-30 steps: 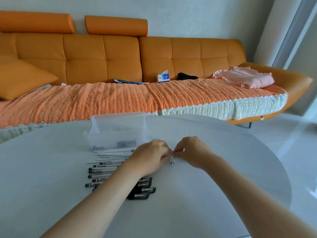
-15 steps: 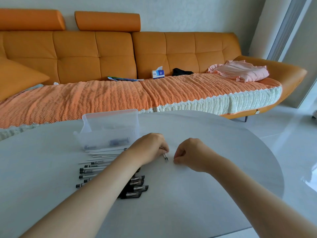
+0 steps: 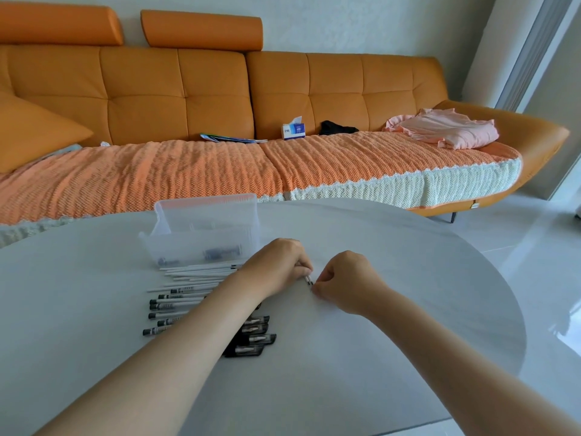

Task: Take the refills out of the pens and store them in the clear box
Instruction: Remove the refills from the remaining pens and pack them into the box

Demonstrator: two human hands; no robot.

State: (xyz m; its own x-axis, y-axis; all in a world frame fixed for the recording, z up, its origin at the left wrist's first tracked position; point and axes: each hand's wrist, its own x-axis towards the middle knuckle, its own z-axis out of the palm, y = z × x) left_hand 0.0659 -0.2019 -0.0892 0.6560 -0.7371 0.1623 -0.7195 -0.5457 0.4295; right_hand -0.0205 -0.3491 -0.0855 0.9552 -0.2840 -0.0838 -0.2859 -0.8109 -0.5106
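As left hand [image 3: 276, 266] grips pen [image 3: 308, 280], right hand [image 3: 347, 280] pinching

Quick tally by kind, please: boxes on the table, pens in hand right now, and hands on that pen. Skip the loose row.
clear box: 1
pen in hand: 1
hands on it: 2, the left hand gripping the barrel and the right hand pinching at its tip
Total: 4
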